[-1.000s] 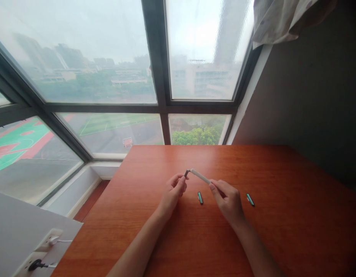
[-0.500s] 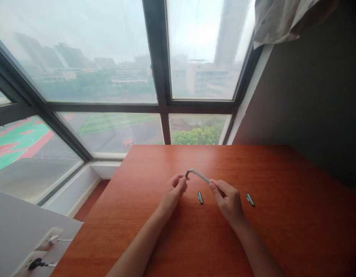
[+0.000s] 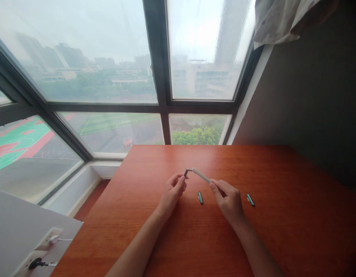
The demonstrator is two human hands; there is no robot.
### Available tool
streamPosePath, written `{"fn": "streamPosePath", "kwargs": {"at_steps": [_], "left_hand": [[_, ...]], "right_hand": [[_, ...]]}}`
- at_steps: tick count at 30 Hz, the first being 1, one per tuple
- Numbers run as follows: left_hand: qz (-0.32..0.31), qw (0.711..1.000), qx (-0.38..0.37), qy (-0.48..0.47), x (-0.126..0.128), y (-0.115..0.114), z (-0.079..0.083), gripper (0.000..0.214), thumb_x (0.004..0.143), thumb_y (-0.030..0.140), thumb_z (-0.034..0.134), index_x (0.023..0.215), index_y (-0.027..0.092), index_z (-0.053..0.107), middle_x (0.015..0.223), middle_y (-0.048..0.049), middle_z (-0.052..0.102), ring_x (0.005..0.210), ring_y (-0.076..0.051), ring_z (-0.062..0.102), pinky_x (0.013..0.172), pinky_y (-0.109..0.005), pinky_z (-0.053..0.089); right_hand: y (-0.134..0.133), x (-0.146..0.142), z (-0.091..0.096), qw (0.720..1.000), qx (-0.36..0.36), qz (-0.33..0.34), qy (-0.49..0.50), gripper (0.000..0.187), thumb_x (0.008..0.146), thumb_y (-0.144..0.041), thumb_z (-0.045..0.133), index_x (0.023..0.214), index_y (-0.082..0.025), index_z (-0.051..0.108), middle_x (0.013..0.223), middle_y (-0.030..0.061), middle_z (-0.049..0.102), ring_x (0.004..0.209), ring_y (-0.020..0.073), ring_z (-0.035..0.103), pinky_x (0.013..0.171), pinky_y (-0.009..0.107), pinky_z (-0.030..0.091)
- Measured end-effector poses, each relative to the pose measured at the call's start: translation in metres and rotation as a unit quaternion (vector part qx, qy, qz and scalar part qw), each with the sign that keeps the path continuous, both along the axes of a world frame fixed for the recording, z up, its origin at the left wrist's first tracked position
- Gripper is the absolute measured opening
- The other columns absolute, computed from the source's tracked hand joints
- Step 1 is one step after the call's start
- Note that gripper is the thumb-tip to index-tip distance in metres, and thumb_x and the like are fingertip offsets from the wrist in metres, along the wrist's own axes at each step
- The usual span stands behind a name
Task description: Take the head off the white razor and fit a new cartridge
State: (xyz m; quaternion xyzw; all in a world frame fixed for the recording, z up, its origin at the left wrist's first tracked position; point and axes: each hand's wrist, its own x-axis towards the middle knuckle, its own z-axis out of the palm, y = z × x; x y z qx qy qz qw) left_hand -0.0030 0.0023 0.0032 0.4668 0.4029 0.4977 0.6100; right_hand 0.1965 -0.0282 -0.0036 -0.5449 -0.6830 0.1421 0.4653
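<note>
Head view: left hand (image 3: 172,190) pinching dark piece (image 3: 185,173), right hand (image 3: 229,196) pale rod (image 3: 202,176), between fingers (image 3: 182,181) (tip contact unclear). On desk (image 3: 281,173): green bar (image 3: 200,197) between hands, second bar (image 3: 250,199) rightward.

The rod (image 3: 202,176) in your right hand (image 3: 229,198) is a plain pale grey; the small piece (image 3: 185,173) in your left hand (image 3: 173,189) is dark grey. At centre, the nearer strip (image 3: 200,198) shows you green edged with black, as does the farther strip (image 3: 250,200), right of centre. Your table (image 3: 195,242) is reddish brown with fine wood grain. Upper right, you have a greyish-beige curtain (image 3: 277,25) with faint darker spots. The window frame (image 3: 157,50) is dark grey. At left, beyond the glass, you see a green and pinkish-red court (image 3: 22,140) with pale lines; lower left, a black plug (image 3: 36,264).
</note>
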Motion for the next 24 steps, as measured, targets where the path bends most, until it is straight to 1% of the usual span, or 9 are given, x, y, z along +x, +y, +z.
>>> {"fn": "streamPosePath", "kwargs": {"at_steps": [12,19,24], "left_hand": [[-0.007,1.000,0.003,0.004,0.0009,0.0001,-0.0001,0.032,0.080,0.047,0.060,0.087,0.016,0.057,0.052,0.0069,0.039,0.046,-0.006,0.030,0.043,-0.018,0.018],[-0.008,1.000,0.006,0.009,0.0016,0.0002,-0.0007,0.031,0.081,0.046,0.059,0.087,0.016,0.057,0.053,0.0066,0.039,0.046,-0.006,0.029,0.043,-0.019,0.018],[-0.002,1.000,-0.002,0.004,0.0012,-0.0002,-0.0006,0.031,0.080,0.046,0.060,0.087,0.016,0.057,0.054,0.0061,0.040,0.046,-0.006,0.030,0.043,-0.018,0.018]], "right_hand": [[0.0008,-0.0010,0.0002,1.000,0.002,0.015,0.010,0.026,0.091,-0.033,0.050,0.091,-0.017,0.071,0.070,0.0038,0.062,0.061,0.0162,0.055,0.057,0.026,0.038],[0.0002,-0.0011,0.0010,1.000,0.000,0.016,0.000,0.027,0.091,-0.033,0.049,0.092,-0.017,0.071,0.065,0.0019,0.058,0.058,0.0150,0.052,0.055,0.025,0.037],[0.0002,0.0000,-0.0001,1.000,-0.001,0.007,-0.003,0.027,0.092,-0.033,0.049,0.094,-0.017,0.070,0.066,0.0021,0.057,0.059,0.0153,0.052,0.056,0.026,0.037]]}}
